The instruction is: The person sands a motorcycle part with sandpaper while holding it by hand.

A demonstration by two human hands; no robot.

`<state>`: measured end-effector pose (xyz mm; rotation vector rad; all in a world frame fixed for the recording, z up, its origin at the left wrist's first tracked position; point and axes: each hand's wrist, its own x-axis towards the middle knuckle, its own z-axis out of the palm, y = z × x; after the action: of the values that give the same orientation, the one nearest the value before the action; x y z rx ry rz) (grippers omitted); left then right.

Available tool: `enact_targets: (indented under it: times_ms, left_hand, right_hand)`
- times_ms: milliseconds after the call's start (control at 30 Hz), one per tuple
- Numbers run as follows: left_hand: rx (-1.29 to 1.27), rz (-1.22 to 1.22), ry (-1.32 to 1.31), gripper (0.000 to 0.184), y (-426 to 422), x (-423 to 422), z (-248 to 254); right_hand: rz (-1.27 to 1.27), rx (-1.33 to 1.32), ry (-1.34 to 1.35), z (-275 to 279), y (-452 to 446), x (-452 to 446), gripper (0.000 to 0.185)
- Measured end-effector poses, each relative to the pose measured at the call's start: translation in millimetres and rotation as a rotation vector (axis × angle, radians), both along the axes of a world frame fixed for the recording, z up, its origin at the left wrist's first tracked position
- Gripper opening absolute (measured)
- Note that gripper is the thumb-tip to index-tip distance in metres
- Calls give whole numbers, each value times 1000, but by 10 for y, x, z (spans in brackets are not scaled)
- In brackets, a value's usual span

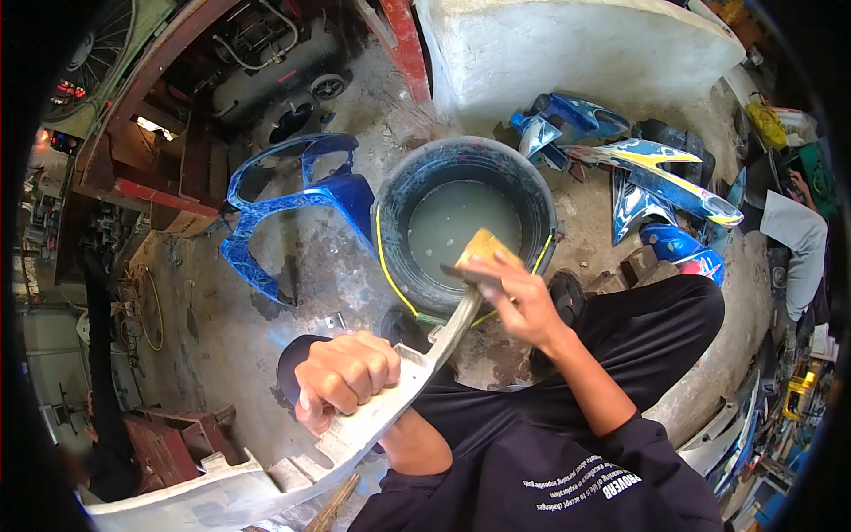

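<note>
A long, pale plastic motorcycle panel (381,408) slants from the lower left up toward the bucket, its far end narrow and wet-looking. My left hand (347,377) is closed over the panel's middle and grips its edge. Near the narrow end, my right hand (521,301) presses a piece of sandpaper (484,248), tan on one side and dark on the other, against the panel. Just beyond is a black bucket (390,213) of cloudy water (461,217), with a yellow handle hanging around its near side.
A blue fairing frame (292,199) lies left of the bucket. Blue, white and yellow fairing pieces (660,173) lie to its right. An air compressor (284,75) stands at the back left, and a white wall (576,53) behind. A person's arm (802,188) shows at far right.
</note>
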<state>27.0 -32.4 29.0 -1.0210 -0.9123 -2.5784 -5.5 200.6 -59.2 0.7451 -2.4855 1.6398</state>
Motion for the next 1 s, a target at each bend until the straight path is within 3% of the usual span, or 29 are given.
enact_targets:
  times_ms: [67, 167, 200, 300, 433, 467, 567, 700, 833, 933, 1000]
  left_hand:
    - [-5, -7, 43, 53, -48, -5, -11]
    - [23, 24, -22, 53, 31, 1, -36]
    - [23, 24, -20, 53, 40, 1, -29]
    - [2, 20, -19, 52, 16, -3, -21]
    - [-13, 15, 1, 53, 22, -10, -52]
    - [-7, 22, -16, 53, 33, -15, -43]
    - [-29, 15, 22, 52, -45, -15, -30]
    - [-33, -9, 57, 50, -42, -22, -64]
    - [-47, 18, 31, 50, -67, -42, -31]
    - [-38, 19, 23, 50, 0, -40, -50]
    - [14, 62, -55, 48, 58, -8, -57]
  right_hand:
    - [60, -63, -59, 23, 9, 19, 30]
    - [-219, 74, -21, -169, 34, -107, 28]
    - [-219, 73, -19, -148, 38, -101, 28]
    - [90, -129, -52, -91, 11, 8, 25]
    - [-188, 36, -56, -177, 4, -122, 25]
    - [-187, 33, -55, -191, 17, -118, 25]
    - [150, -165, -66, -208, 27, -39, 26]
    - [-135, -63, -190, -221, 32, -136, 27]
    - [139, -168, -109, -259, 70, -80, 23]
    - [83, -171, -305, -238, 105, -33, 22]
    - [-16, -97, -202, -239, 41, -126, 22]
